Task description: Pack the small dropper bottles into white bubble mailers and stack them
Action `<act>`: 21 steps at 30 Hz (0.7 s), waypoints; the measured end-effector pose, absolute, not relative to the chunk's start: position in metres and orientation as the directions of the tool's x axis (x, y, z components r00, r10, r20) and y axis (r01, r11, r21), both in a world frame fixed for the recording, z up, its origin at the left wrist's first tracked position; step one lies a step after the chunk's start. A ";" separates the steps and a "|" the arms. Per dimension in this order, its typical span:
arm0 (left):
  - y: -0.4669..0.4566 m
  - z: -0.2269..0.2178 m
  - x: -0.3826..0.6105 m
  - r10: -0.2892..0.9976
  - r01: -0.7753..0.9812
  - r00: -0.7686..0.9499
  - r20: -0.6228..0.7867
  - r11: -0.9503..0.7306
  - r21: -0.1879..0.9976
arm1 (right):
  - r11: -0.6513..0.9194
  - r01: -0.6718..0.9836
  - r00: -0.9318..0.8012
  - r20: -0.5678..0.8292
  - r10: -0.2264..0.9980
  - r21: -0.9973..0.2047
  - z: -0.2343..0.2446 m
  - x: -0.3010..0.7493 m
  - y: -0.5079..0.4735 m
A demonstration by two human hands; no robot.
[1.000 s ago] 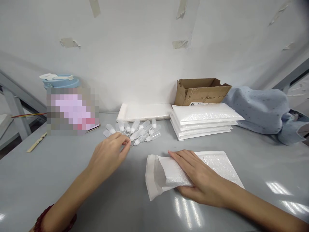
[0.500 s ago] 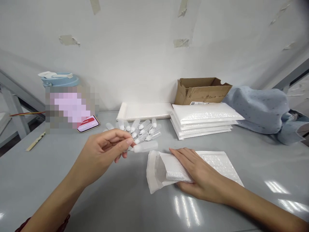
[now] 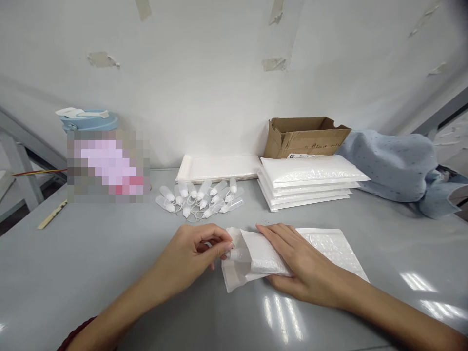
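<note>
On the gray table, the right hand grips the bubble bag, and squeezing too hard might make the bottle pinched by the left hand snag.

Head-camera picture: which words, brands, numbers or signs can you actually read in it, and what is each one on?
No text can be read for certain.
Cardboard box: dark handwriting, too blurred to read.
White label on that box: print too small to read.
Pixelated patch at left: blocked out.
Gray table: tiny dark marks, illegible.
Small bottles and held bubble mailer: no lettering visible.
</note>
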State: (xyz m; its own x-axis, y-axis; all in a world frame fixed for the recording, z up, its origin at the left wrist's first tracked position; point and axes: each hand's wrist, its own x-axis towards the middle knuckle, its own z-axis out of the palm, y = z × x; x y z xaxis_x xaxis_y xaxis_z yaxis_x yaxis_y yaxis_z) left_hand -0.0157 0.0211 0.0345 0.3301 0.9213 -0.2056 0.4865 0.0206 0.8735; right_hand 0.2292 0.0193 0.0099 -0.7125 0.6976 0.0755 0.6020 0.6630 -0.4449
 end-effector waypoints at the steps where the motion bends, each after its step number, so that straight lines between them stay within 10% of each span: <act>1: 0.020 0.031 -0.014 0.932 0.482 0.322 -0.167 -0.010 0.876 | 0.662 0.604 -0.712 0.074 0.698 -0.443 0.010 0.229 0.019; 21: 0.000 0.007 0.020 0.847 0.221 0.523 -0.094 -0.028 0.975 | 0.721 0.582 -0.749 0.098 0.655 -0.376 0.009 0.226 0.012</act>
State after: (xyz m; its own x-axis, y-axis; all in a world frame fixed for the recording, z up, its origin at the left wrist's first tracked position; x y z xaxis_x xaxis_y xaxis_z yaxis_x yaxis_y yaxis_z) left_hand 0.0201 0.0000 0.0065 0.5227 0.8474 -0.0935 0.2207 -0.0285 0.9749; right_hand 0.2259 0.0122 0.0088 -0.7492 0.6551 0.0977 0.5816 0.7212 -0.3764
